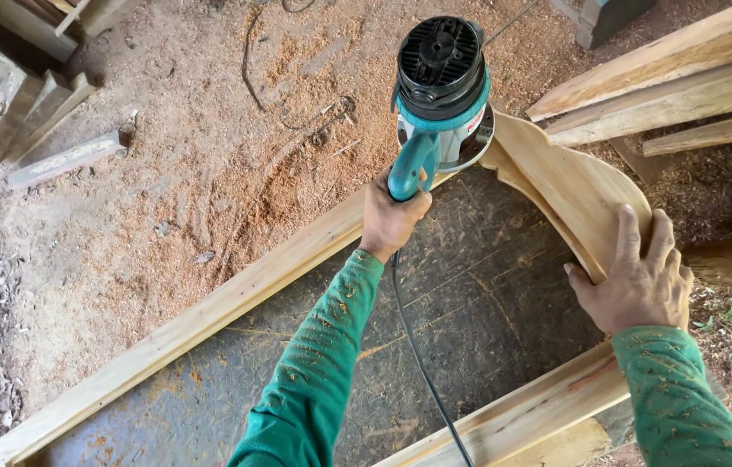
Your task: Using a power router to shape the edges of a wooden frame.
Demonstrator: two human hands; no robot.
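Clenched around the teal handle of a router [440,86], the left hand [390,216] holds the tool upright on the wooden frame [236,290]; the router's round base sits on the frame's upper corner, where the long straight rail meets the curved top piece; its black cord [413,346] drops from the handle past the green sleeve [318,372] toward the bottom edge. At far left, offcuts [63,160] lie on the ground among sawdust [245,173], which spreads thick beside the rail. Inside the frame a dark board [478,277] shows, scratched and dusted. Further right, the right hand [634,281] lies flat and spread on the curved piece, fingers over its top face and thumb at the inner edge, pressing down rather than gripping anything. Beyond it, at upper right, rough planks [668,86] lie stacked at a slant.
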